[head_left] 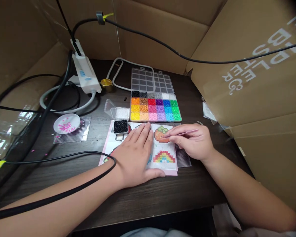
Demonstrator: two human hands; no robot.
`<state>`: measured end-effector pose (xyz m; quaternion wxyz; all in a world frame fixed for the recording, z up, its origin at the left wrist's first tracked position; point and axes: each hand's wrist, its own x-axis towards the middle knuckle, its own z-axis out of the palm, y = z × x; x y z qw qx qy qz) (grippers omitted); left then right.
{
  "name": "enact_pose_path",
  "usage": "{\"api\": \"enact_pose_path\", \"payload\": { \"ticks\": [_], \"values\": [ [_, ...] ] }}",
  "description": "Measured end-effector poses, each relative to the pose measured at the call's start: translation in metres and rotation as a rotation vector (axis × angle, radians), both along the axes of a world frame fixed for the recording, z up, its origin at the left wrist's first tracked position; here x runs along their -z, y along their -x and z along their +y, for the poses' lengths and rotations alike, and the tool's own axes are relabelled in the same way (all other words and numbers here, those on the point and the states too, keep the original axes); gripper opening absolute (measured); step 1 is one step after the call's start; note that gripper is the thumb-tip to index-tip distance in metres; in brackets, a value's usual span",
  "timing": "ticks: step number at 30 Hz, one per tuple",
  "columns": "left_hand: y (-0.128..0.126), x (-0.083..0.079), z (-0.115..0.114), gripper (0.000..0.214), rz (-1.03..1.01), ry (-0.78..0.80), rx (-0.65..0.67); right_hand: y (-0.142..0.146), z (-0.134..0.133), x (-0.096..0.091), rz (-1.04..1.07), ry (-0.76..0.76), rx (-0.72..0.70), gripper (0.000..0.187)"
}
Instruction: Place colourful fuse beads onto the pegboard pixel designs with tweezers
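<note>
My left hand (135, 156) lies flat, fingers stretched out, across a pattern sheet (166, 166) of pixel pictures. My right hand (193, 141) pinches thin pink tweezers (186, 132), their tip over the orange fruit picture (161, 136). A rainbow picture (164, 157) shows just below it. Under the sheet's right side sticks out a clear pegboard (184, 158). Small tubs of black beads (120, 126) and white beads (122, 113) stand by the sheet's upper left. Behind the sheet is an opened, divided bead box (156, 106) sorted by colour.
A white dish (70, 120) of pink beads sits on another clear pegboard (86, 131) at left. A power strip (85, 70), a gold cup (106, 85) and a grey frame (118, 87) stand behind. A black cable (76, 192) crosses over my left forearm. Cardboard walls (261, 98) surround the table.
</note>
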<state>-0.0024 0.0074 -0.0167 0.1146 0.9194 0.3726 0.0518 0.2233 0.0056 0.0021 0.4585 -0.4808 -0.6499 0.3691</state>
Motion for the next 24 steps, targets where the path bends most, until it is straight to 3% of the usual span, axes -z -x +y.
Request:
{"api": "enact_pose_path", "payload": {
  "ticks": [4, 24],
  "values": [
    [-0.0002, -0.0003, 0.0001, 0.12, 0.005, -0.007, -0.002, 0.0024, 0.0006, 0.0062, 0.034, 0.021, -0.1, 0.007],
    [-0.0003, 0.0002, 0.0005, 0.122, 0.034, -0.01, 0.017, 0.0031, 0.0047, 0.0096, 0.031, 0.063, -0.132, 0.008]
  ]
}}
